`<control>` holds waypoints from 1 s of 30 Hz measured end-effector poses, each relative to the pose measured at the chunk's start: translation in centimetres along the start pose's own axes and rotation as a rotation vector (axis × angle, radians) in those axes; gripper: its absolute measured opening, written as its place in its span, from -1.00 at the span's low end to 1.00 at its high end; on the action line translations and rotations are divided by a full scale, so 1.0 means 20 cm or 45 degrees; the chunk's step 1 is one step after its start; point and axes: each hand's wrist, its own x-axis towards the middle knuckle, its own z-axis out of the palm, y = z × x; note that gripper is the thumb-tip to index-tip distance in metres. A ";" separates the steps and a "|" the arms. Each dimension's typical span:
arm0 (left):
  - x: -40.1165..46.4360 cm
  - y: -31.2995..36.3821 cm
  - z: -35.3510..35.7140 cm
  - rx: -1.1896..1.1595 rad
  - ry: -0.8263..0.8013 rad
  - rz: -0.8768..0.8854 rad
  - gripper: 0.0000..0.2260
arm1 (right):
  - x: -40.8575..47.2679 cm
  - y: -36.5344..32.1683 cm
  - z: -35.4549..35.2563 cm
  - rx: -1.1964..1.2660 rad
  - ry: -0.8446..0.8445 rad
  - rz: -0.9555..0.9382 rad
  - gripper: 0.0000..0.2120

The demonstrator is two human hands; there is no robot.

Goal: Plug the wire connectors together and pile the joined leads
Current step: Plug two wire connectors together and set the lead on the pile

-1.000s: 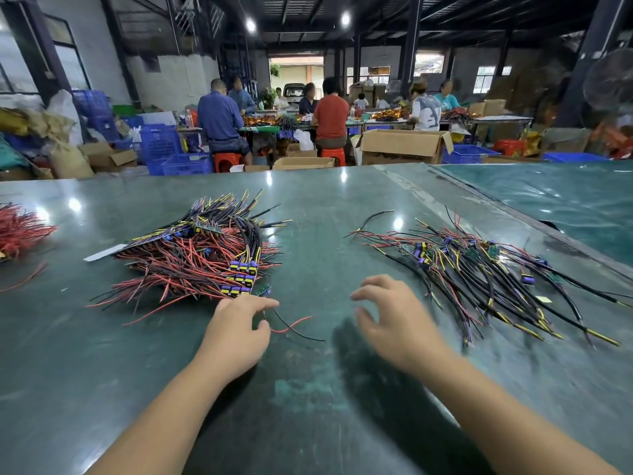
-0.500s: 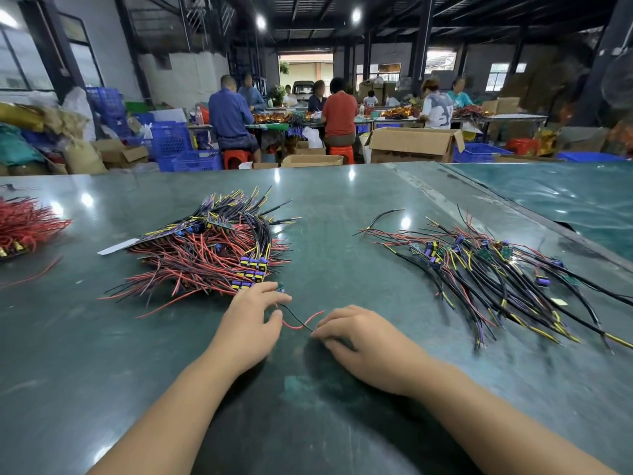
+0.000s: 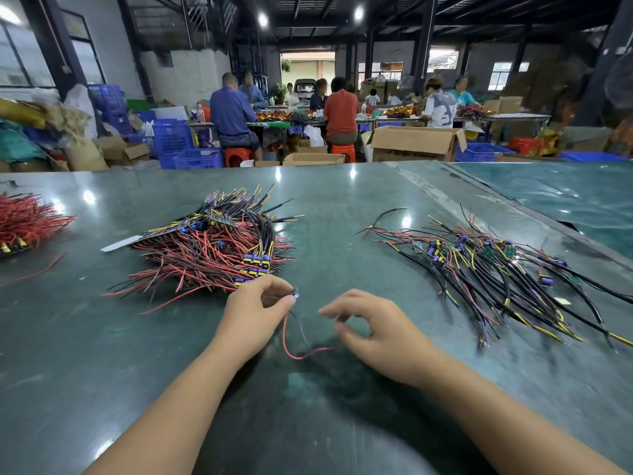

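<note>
My left hand [image 3: 255, 311] pinches the lead's purple connector [image 3: 296, 295], red wire [image 3: 291, 349] trailing toward me. Right hand [image 3: 378, 332] loosely curled, holding nothing (nearer the mating leads [image 3: 496, 279], off to its right). Joined pile [image 3: 212, 248] beyond left hand.

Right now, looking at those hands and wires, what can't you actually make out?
- Head view: the connector pinched by the left hand is small and motion-blurred; its type is unclear.
- Whether the right hand grips anything: blurred.
- The red-wire bundle is cut off by the left edge.
</note>
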 end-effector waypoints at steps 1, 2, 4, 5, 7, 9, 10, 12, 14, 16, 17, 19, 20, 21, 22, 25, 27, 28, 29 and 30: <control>-0.01 0.02 0.01 -0.206 -0.064 -0.035 -0.92 | 0.00 0.00 0.00 0.008 0.064 0.024 -0.76; -0.03 0.03 0.01 -0.382 -0.139 -0.067 -0.91 | 0.01 0.01 0.00 0.025 0.113 0.050 -0.75; -0.05 0.07 0.03 -0.618 -0.271 -0.117 -0.93 | 0.01 0.00 0.00 0.114 0.157 0.112 -0.72; -0.07 0.09 0.04 -0.723 -0.331 -0.147 -0.95 | 0.01 0.00 0.00 0.173 0.160 0.142 -0.72; -0.09 0.11 0.05 -0.920 -0.437 -0.211 -0.86 | 0.01 0.00 0.00 0.233 0.167 0.173 -0.76; -0.10 0.12 0.06 -0.998 -0.486 -0.253 -0.84 | 0.01 -0.01 0.00 0.243 0.188 0.187 -0.84; -0.10 0.12 0.06 -1.008 -0.494 -0.275 -0.85 | 0.01 -0.01 0.00 0.268 0.195 0.198 -0.86; -0.10 0.12 0.06 -0.998 -0.510 -0.302 -0.85 | 0.01 -0.01 -0.01 0.354 0.189 0.235 -0.88; -0.10 0.12 0.06 -0.955 -0.522 -0.298 -0.86 | 0.01 -0.01 -0.01 0.422 0.165 0.259 -0.90; -0.11 0.13 0.06 -0.895 -0.513 -0.260 -0.83 | 0.01 -0.02 -0.01 0.467 0.164 0.265 -0.89; -0.12 0.13 0.07 -0.860 -0.498 -0.222 -0.79 | 0.01 -0.02 0.00 0.487 0.177 0.279 -0.88; -0.12 0.13 0.08 -0.836 -0.446 -0.148 -0.75 | 0.01 -0.03 -0.01 0.514 0.190 0.339 -0.87; -0.12 0.14 0.08 -0.864 -0.410 -0.133 -0.75 | 0.02 -0.04 -0.01 0.536 0.173 0.379 -0.88; -0.12 0.14 0.09 -0.904 -0.377 -0.131 -0.77 | 0.02 -0.05 -0.01 0.584 0.139 0.426 -0.88; -0.12 0.14 0.09 -0.931 -0.352 -0.128 -0.78 | 0.01 -0.06 0.00 0.660 0.098 0.477 -0.85; -0.12 0.14 0.09 -0.942 -0.305 -0.098 -0.79 | 0.00 -0.09 -0.01 0.859 -0.001 0.573 -0.81; -0.13 0.15 0.09 -0.947 -0.284 -0.110 -0.75 | 0.00 -0.09 -0.01 0.881 -0.028 0.578 -0.82; -0.13 0.15 0.09 -0.946 -0.276 -0.120 -0.74 | 0.00 -0.08 -0.01 0.890 -0.030 0.579 -0.83; -0.13 0.15 0.09 -0.942 -0.268 -0.123 -0.74 | 0.00 -0.08 -0.01 0.900 -0.028 0.579 -0.83; -0.13 0.15 0.10 -0.937 -0.262 -0.119 -0.75 | 0.00 -0.08 -0.01 0.899 -0.028 0.573 -0.83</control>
